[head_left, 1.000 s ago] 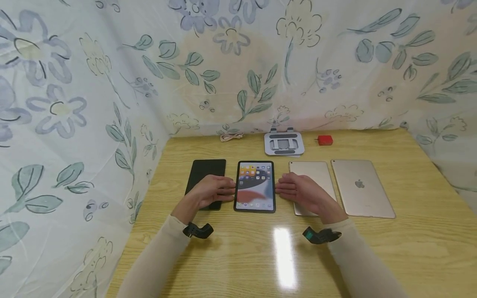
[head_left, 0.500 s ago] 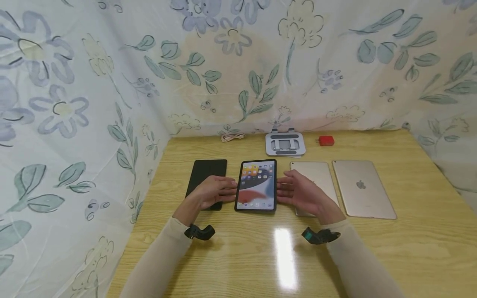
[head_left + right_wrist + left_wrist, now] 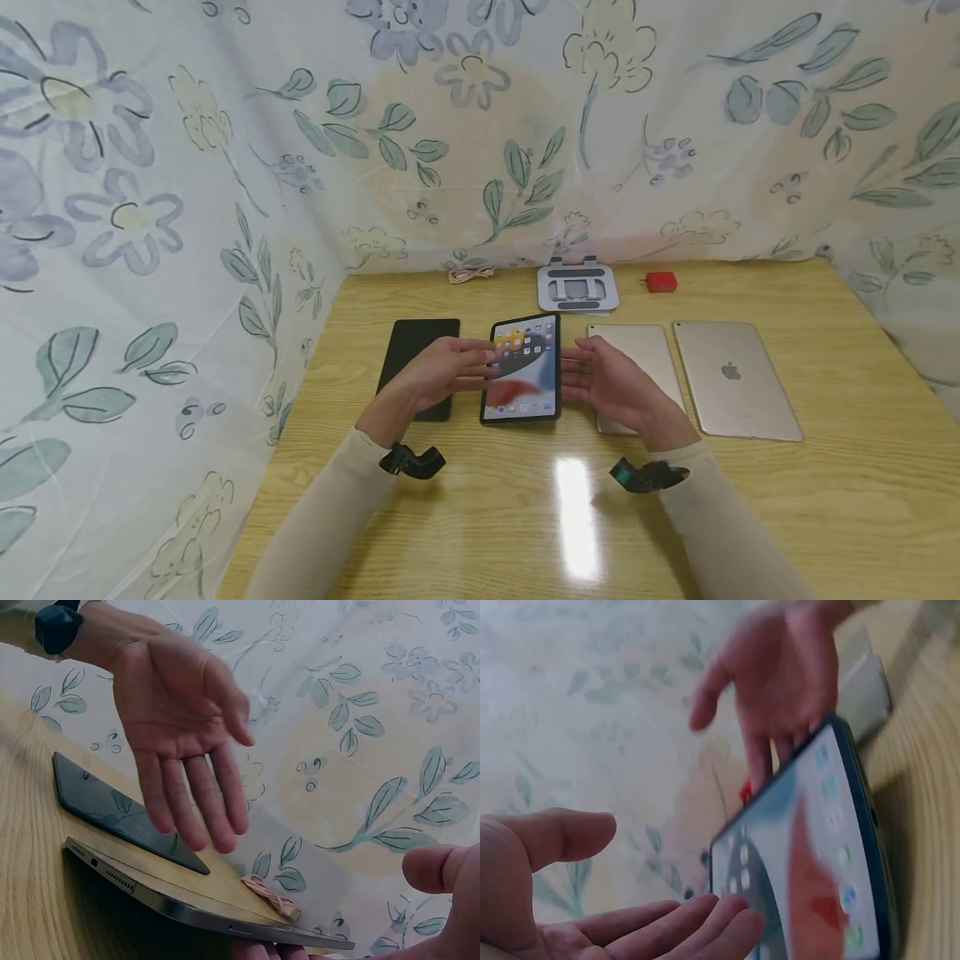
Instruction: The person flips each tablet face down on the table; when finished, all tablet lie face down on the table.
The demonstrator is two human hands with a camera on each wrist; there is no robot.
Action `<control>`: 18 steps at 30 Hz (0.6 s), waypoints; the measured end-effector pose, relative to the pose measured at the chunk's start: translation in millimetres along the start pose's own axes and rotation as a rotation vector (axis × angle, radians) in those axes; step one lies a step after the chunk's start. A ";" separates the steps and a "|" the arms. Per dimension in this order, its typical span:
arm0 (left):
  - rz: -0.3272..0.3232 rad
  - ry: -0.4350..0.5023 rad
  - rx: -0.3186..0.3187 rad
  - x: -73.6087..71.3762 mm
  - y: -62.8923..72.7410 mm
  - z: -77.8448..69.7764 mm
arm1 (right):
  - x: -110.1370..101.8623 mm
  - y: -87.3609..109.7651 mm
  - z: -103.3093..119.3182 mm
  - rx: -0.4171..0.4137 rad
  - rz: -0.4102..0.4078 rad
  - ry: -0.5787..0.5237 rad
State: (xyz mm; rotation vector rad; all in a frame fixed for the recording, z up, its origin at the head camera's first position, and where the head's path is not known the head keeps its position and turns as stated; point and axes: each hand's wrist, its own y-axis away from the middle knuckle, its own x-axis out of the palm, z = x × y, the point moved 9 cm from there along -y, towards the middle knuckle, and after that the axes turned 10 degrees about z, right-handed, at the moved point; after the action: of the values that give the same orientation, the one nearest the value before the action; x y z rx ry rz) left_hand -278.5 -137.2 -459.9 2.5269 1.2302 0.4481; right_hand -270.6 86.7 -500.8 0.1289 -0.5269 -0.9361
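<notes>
A tablet with a lit screen (image 3: 531, 383) tilts in the middle of the table, its right side raised. My right hand (image 3: 611, 383) has its fingertips under that raised edge; in the right wrist view the thumb of this hand (image 3: 446, 907) stands away from the tablet's rim (image 3: 202, 916). Over the tablet's left edge reaches my left hand (image 3: 442, 371), fingers straight and thumb apart. From the left wrist view, I cannot tell whether its fingers (image 3: 705, 922) touch the screen. Beneath my left forearm side lies a black tablet (image 3: 408, 346), partly hidden by the hand.
A gold tablet (image 3: 641, 350) lies face down, partly behind my right hand. Another gold tablet (image 3: 738, 392) lies to its right. Along the back are a coiled cable (image 3: 470, 273), a folded grey stand (image 3: 576, 289) and a red charger (image 3: 661, 282). Floral cloth (image 3: 480, 150) hangs behind.
The lit tablet lay flat and has tipped up along its right edge. My left hand has shifted right and up, from beside the tablet to over its left edge.
</notes>
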 end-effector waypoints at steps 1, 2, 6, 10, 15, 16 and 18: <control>0.016 -0.003 0.008 6.2 -1.3 -4.3 | -0.3 1.7 1.5 -0.003 -0.006 0.009; 0.032 -0.007 0.016 12.4 -2.7 -8.6 | -1.2 3.2 2.5 -0.003 -0.017 0.011; 0.079 -0.028 0.032 34.3 -11.0 -23.3 | -1.6 8.3 6.5 -0.014 -0.023 0.034; 0.124 -0.036 0.047 54.2 -19.7 -35.6 | -0.1 14.0 12.0 -0.034 -0.014 0.067; 0.157 -0.041 0.057 75.4 -27.9 -46.1 | 0.4 25.0 21.5 -0.062 -0.024 0.127; 0.160 -0.041 0.057 78.7 -29.3 -47.4 | 0.8 27.4 23.4 -0.067 -0.024 0.135; 0.161 -0.045 0.055 84.7 -31.5 -49.9 | 1.6 31.6 26.9 -0.079 -0.024 0.142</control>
State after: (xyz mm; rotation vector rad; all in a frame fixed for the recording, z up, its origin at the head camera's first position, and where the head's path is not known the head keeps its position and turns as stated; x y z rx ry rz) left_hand -271.1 -44.8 -414.5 2.6799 1.0410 0.3958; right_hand -259.8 107.4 -466.6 0.1294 -0.3569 -0.9623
